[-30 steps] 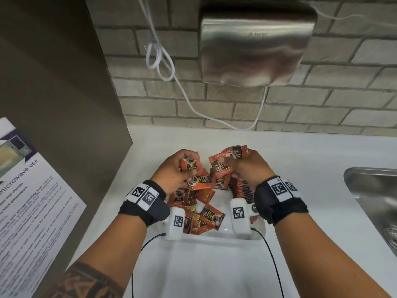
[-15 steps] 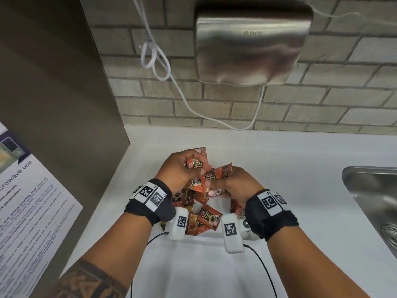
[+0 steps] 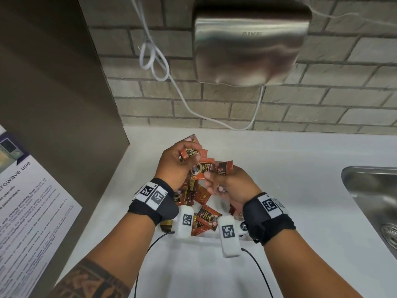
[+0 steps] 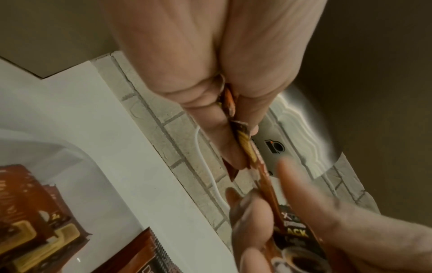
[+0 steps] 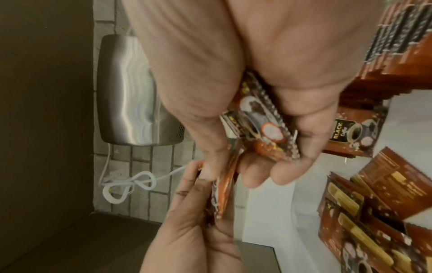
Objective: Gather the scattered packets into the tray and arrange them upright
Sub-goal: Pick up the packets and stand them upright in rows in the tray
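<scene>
Orange-brown foil coffee packets point(image 3: 204, 168) pinched in left hand point(image 3: 174, 166) and right hand point(image 3: 227, 186), above white plastic tray point(image 3: 211, 237) on table. Mid-gathering. Next: squaring bundle, standing upright in tray.

— What colours are showing on those packets point(image 3: 205, 168)?

— Orange-red, each carrying a black panel with gold lettering and a picture of a white cup of dark coffee. The backs lying in the tray point(image 3: 211, 236) are showing gold bars on brown.

— And the tray?

— It's looking plain white, like the counter point(image 3: 290, 168) under it.

— The wrist gear?

— Black wristbands point(image 3: 150, 206) wearing white tags printed with black square codes.

— Behind?

— The brick wall point(image 3: 322, 100) is reading grey-beige with paler mortar lines, the dryer point(image 3: 249, 44) is gleaming brushed silver, and the cable point(image 3: 182, 97) is hanging white. The sink point(image 3: 373, 190) is glinting steel.
</scene>
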